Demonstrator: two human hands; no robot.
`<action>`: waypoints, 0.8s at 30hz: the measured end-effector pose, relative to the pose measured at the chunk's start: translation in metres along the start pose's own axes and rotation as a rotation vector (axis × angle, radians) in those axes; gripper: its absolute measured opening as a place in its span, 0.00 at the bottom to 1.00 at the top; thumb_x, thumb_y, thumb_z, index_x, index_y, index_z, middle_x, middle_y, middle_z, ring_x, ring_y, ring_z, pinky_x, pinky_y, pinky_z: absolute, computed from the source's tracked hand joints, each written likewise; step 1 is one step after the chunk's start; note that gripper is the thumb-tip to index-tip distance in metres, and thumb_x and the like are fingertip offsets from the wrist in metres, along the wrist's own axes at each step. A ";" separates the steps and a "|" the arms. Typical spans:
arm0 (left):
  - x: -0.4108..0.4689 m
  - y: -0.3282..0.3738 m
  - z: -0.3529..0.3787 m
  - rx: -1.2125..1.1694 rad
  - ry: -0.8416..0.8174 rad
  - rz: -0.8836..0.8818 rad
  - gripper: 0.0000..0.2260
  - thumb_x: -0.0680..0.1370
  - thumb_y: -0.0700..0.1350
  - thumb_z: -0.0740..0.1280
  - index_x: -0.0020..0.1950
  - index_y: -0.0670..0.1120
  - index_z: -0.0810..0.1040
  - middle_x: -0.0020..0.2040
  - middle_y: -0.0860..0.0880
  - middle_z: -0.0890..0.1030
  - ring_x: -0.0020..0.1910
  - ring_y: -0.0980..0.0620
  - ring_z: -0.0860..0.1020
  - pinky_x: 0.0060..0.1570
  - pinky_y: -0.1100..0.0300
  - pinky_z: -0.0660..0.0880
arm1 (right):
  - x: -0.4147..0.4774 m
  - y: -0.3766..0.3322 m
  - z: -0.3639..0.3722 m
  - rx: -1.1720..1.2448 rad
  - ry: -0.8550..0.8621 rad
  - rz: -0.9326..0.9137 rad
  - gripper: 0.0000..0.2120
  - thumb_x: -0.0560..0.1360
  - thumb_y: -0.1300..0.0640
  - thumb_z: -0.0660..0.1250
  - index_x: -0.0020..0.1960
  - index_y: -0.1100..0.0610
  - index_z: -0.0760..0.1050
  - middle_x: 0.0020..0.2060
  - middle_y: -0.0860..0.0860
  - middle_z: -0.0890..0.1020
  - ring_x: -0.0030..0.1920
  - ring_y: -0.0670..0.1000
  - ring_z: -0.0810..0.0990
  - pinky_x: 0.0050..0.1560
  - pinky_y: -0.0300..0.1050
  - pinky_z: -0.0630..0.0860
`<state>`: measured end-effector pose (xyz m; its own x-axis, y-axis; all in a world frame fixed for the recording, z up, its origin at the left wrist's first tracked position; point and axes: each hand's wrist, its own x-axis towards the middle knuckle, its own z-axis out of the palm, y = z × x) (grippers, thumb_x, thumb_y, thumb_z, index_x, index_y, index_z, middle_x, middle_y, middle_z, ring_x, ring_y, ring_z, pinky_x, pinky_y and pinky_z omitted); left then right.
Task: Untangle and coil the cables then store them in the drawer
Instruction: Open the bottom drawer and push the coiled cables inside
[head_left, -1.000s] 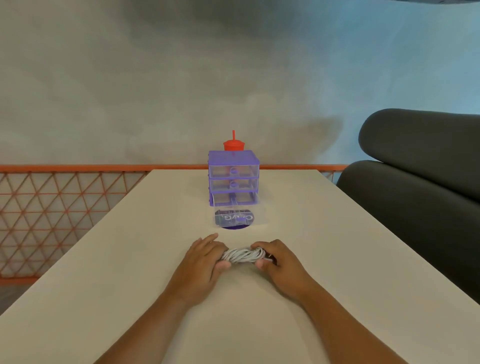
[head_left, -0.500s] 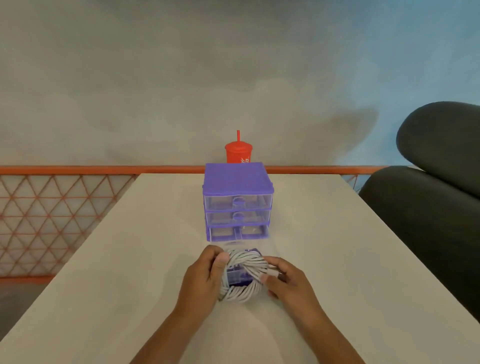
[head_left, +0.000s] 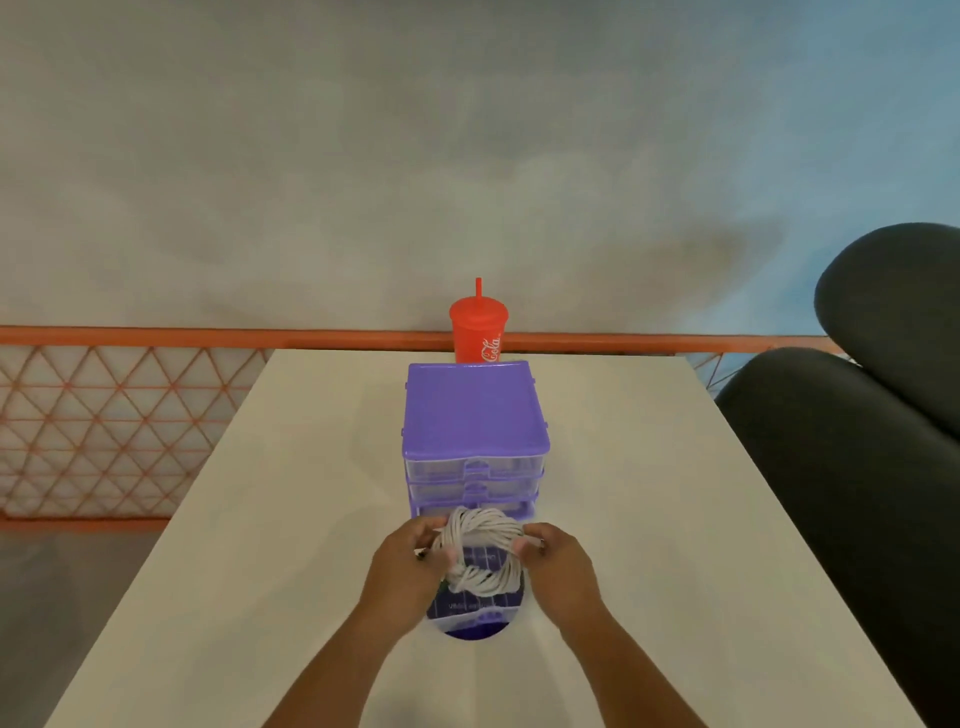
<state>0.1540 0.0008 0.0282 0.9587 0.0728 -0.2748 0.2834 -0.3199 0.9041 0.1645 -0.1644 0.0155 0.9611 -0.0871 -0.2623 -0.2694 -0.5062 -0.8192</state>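
Observation:
A coil of white cable (head_left: 480, 527) forms a ring held between both hands over the pulled-out bottom drawer (head_left: 475, 616) of a small purple drawer unit (head_left: 475, 415). My left hand (head_left: 402, 564) grips the coil's left side, with a dark cable end poking out by its fingers. My right hand (head_left: 556, 556) pinches the coil's right side. The drawer is clear plastic with a purple handle and a dark printed card lying inside it. The two upper drawers are pushed in.
A red lidded cup with a straw (head_left: 479, 327) stands behind the drawer unit at the table's far edge. The white table (head_left: 260, 519) has an orange mesh railing (head_left: 104, 431) to its left and a dark cushioned seat (head_left: 857, 467) to its right.
Both hands carried the coil forward from the bare table to above the open drawer, opening it from a flat bundle into a ring. The view moved closer to the drawer unit.

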 end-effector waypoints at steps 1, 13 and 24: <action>0.001 0.001 0.004 0.014 0.020 -0.007 0.12 0.76 0.36 0.64 0.49 0.54 0.77 0.48 0.52 0.82 0.45 0.51 0.80 0.45 0.60 0.76 | 0.001 0.001 0.003 -0.030 0.014 0.009 0.08 0.77 0.57 0.59 0.47 0.52 0.76 0.40 0.49 0.79 0.42 0.49 0.77 0.36 0.29 0.67; 0.008 0.012 0.028 0.511 0.217 0.033 0.14 0.80 0.46 0.58 0.65 0.52 0.73 0.54 0.50 0.81 0.42 0.54 0.75 0.41 0.66 0.72 | 0.006 0.005 0.020 -0.150 0.195 0.046 0.13 0.79 0.57 0.56 0.60 0.55 0.75 0.50 0.53 0.82 0.43 0.49 0.76 0.45 0.38 0.71; 0.014 0.011 0.029 0.630 0.176 0.008 0.14 0.81 0.49 0.56 0.66 0.55 0.71 0.46 0.50 0.67 0.46 0.54 0.69 0.47 0.62 0.74 | 0.005 0.008 0.035 -0.160 0.252 0.064 0.14 0.80 0.55 0.54 0.62 0.56 0.72 0.52 0.52 0.81 0.50 0.51 0.79 0.48 0.39 0.72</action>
<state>0.1703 -0.0286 0.0244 0.9653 0.2042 -0.1628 0.2600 -0.8097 0.5261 0.1653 -0.1394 -0.0105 0.9327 -0.3232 -0.1599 -0.3364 -0.6199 -0.7089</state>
